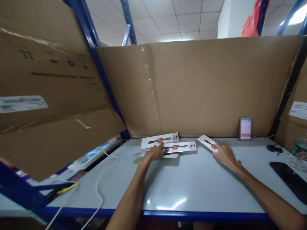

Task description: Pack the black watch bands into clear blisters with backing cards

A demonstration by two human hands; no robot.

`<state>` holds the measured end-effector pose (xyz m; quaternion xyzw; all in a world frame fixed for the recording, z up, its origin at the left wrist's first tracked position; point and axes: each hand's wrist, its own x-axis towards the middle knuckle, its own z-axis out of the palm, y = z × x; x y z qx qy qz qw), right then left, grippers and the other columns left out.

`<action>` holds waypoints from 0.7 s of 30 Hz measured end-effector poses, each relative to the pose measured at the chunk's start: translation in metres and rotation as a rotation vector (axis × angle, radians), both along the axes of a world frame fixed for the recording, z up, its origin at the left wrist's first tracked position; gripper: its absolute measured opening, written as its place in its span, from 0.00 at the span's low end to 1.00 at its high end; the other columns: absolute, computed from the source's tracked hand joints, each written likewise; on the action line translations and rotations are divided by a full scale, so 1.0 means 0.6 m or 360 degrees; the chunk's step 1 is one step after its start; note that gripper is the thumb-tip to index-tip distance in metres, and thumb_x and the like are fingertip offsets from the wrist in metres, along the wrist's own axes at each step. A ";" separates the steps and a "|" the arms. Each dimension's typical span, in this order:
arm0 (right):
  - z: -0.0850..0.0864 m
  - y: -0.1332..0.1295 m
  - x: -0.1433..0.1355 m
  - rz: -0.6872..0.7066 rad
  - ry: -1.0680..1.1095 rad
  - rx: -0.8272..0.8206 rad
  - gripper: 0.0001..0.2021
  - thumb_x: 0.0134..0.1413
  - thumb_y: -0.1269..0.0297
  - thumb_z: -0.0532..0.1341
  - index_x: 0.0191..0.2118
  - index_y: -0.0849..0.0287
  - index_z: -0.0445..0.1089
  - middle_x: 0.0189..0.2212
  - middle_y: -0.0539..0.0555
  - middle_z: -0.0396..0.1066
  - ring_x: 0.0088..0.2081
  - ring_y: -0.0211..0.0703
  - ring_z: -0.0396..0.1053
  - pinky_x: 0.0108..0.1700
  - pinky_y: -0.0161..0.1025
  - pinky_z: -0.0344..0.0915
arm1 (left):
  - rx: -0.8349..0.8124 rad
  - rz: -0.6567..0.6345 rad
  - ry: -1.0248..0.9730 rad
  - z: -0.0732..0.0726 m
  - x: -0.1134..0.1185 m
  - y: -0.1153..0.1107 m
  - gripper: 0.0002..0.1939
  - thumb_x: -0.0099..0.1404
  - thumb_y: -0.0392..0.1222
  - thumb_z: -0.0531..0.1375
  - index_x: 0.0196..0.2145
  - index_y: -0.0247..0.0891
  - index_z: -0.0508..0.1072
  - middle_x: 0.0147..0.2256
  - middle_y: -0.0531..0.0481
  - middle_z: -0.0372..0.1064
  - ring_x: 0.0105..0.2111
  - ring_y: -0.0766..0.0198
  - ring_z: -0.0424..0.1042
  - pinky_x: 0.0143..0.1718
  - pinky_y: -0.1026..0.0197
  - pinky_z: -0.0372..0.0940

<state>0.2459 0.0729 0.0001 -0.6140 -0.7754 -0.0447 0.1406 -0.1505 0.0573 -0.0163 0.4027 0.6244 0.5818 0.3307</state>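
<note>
On the pale grey counter (192, 182), head view: four flat white packages noted, each visible printed face showing a dark, slim, double-ended item and an orange-red patch.

Left side, overlapping group of three. Rear package (171, 136) lies farthest back, near the cardboard panel (203, 86); middle package (190, 146) overlaps its near edge; bottom package (174, 156) is mostly covered. Left hand (154, 154) lies over this group, fingers extended and touching the middle package near its left end. Not clenched; cannot tell whether anything is pinched.

Right side, separate package (205, 140) set at an angle, well apart from the group. Right hand (224, 154) covers its near right end, fingers curved over the card. Contact clear; firmness of grip cannot be told, thumb side partly hidden.

Surroundings: upright screen device (245, 129), display blurred out, stands against the panel to the right. Small black object with keys (274, 149), black phone (289, 180) and clear bottle (299, 155) at the right edge. Power strip (96, 153) and white cable (98, 188) at left. Blue metal posts (103, 70) frame the cardboard; red plastic bag (250, 24) hangs above, upper right.
</note>
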 end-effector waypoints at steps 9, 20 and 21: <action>0.004 -0.003 0.010 0.0120 -0.0050 0.0000 0.23 0.58 0.52 0.61 0.53 0.63 0.69 0.48 0.67 0.71 0.51 0.58 0.66 0.48 0.45 0.59 | -0.0516 -0.0233 0.1881 0.001 0.088 -0.009 0.28 0.68 0.61 0.50 0.59 0.44 0.65 0.52 0.32 0.71 0.59 0.38 0.65 0.58 0.35 0.51; 0.007 0.017 0.030 0.0673 0.0126 -0.0220 0.34 0.53 0.55 0.65 0.65 0.55 0.59 0.55 0.62 0.67 0.56 0.59 0.62 0.54 0.49 0.55 | -0.0232 -0.0026 0.2252 0.003 0.177 -0.025 0.29 0.73 0.58 0.44 0.59 0.36 0.64 0.50 0.32 0.70 0.54 0.44 0.69 0.57 0.45 0.56; 0.012 0.020 0.035 0.0722 0.0136 -0.0257 0.36 0.50 0.56 0.67 0.65 0.54 0.59 0.56 0.62 0.67 0.56 0.59 0.62 0.54 0.49 0.56 | -0.0202 -0.0009 0.2250 0.003 0.182 -0.026 0.28 0.73 0.57 0.44 0.59 0.35 0.64 0.50 0.32 0.70 0.53 0.44 0.69 0.55 0.45 0.57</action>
